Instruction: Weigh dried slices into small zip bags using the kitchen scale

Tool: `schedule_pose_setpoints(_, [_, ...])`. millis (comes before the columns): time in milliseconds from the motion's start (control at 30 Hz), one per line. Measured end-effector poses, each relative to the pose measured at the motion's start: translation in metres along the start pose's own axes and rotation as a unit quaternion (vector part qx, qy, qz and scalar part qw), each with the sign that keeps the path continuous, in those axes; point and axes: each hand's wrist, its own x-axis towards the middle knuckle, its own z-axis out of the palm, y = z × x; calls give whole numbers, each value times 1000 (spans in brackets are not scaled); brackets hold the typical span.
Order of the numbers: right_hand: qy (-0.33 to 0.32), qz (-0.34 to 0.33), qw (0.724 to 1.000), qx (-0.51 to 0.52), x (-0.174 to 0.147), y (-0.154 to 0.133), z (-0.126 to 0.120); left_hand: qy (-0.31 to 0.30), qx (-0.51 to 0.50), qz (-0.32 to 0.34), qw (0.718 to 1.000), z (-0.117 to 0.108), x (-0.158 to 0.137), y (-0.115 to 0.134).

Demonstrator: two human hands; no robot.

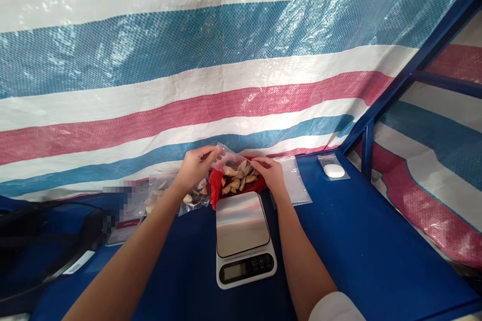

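Observation:
My left hand (199, 163) pinches the upper left corner of a clear plastic bag (227, 156). On the other side, the fingertips of my right hand (269, 173) are closed on the bag's right edge. The bag lies over an open red plastic bag (215, 186) full of tan dried pieces (235, 184), too small to name surely. Whether some pieces are inside the clear bag, I cannot tell. Just in front stands a digital kitchen scale (243, 228) with a bare steel plate and a display showing no readable figures.
Left of the red bag lie filled clear bags (194, 198). Flat clear bags (297, 180) lie by my right hand. A white oval object (334, 170) sits in a small bag at the right. Striped sheeting (211, 105) rises behind the blue table (357, 241); a black strap (90, 220) is at left.

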Motion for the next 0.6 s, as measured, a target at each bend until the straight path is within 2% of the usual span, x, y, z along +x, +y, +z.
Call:
schedule_pose_setpoints(200, [2, 69, 994, 89, 2, -1, -4, -1, -28, -2, 1000, 7, 4, 1])
schedule_pose_setpoints(400, [-31, 94, 993, 69, -1, -9, -3, -4, -36, 4, 999, 19, 8, -3])
schedule_pose_setpoints(600, [-22, 98, 992, 79, -1, -10, -2, -9, -30, 5, 1000, 14, 6, -5])
